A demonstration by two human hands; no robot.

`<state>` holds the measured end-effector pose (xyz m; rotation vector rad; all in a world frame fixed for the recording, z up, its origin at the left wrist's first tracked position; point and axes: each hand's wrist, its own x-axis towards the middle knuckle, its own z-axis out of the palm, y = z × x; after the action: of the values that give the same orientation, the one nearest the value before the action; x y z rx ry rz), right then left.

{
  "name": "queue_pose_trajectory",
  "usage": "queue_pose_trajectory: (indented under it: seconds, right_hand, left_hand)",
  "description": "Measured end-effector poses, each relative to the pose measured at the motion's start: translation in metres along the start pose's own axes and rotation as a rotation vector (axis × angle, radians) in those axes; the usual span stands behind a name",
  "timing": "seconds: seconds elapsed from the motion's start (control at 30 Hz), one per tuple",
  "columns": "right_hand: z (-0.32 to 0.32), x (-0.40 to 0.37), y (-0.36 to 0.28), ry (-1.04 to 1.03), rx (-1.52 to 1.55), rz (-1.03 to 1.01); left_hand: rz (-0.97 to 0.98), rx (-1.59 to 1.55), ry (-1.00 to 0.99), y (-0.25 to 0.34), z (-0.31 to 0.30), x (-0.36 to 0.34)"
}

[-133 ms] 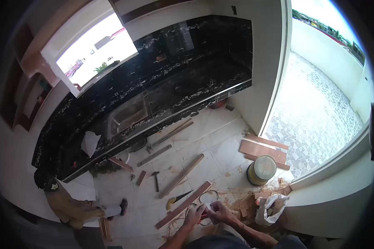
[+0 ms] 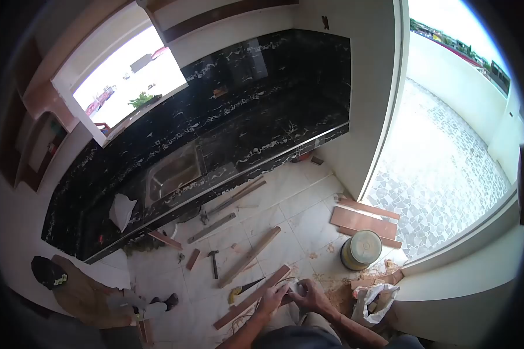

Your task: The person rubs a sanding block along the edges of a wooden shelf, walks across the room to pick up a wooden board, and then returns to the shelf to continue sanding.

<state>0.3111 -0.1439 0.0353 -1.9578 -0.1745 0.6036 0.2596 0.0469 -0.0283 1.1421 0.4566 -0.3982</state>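
My left hand [image 2: 272, 299] and my right hand [image 2: 310, 296] are close together in front of my lap, fingers bent inward. Both pinch around a small whitish thing [image 2: 295, 287] whose kind I cannot make out; the fingers cover most of it. Just left of my left hand, a long reddish-brown board [image 2: 253, 298] lies slantwise on the floor. Beyond the board is a handsaw [image 2: 241, 289] with a yellow handle. Farther off are a hammer [image 2: 213, 264] and a long wooden strip [image 2: 250, 256].
A lidded bucket [image 2: 361, 250] stands by the doorway, near flat boards [image 2: 364, 222]. An open white sack [image 2: 375, 302] holds scraps at right. Across the room runs a black counter [image 2: 239, 148] with a sink [image 2: 174, 174]. At left, another person [image 2: 84, 294] bends low.
My view has tilted up slightly, so the room sits lower in it. My hands stay together at the small thing. The other person's head and body have shifted.
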Motion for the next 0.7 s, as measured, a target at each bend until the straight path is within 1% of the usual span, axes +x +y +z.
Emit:
queue_pose_trajectory:
  seconds: [0.03,0.07,0.17,0.2,0.3,0.33,0.43,0.47,0.5,0.57,0.6,0.67,0.7]
  right_hand:
    - [-0.006,0.022,0.008,0.089,-0.072,-0.123]
    - [-0.020,0.036,0.006,0.136,-0.093,-0.168]
    - [-0.048,0.067,-0.020,0.140,-0.081,-0.071]
    - [-0.058,0.080,-0.027,0.148,-0.076,-0.062]
    - [-0.084,0.134,-0.030,0.171,-0.044,0.062]
    - [-0.092,0.156,-0.025,0.226,0.012,0.028]
    - [-0.130,0.227,-0.014,0.272,0.242,0.039]
    - [-0.146,0.251,-0.013,0.278,0.337,0.120]
    - [-0.160,0.275,-0.009,0.329,0.477,0.197]
    - [-0.189,0.306,-0.019,0.370,0.694,0.173]
    - [-0.207,0.319,-0.031,0.338,0.635,0.192]
    - [-0.238,0.342,-0.061,0.366,0.682,0.157]
    - [-0.249,0.349,-0.077,0.371,0.691,0.152]
  left_hand:
    - [0.005,-0.119,-0.072,0.025,0.010,0.019]
    - [0.057,-0.084,-0.075,0.044,0.022,0.033]
    - [0.049,0.087,-0.002,0.086,0.042,0.075]
    - [0.068,0.146,-0.022,0.101,0.049,0.092]
    - [0.108,0.281,-0.112,0.153,0.069,0.147]
    - [0.068,0.410,-0.114,0.169,0.074,0.172]
    - [0.128,0.338,-0.333,0.201,0.078,0.264]
    - [0.142,0.411,-0.451,0.218,0.074,0.304]
    - [0.284,0.507,-0.434,0.258,0.078,0.346]
    - [0.492,0.656,-0.370,0.322,0.081,0.387]
    - [0.550,0.746,-0.340,0.377,0.079,0.406]
    - [0.815,0.829,-0.225,0.481,0.077,0.444]
    - [0.893,0.852,-0.172,0.536,0.077,0.457]
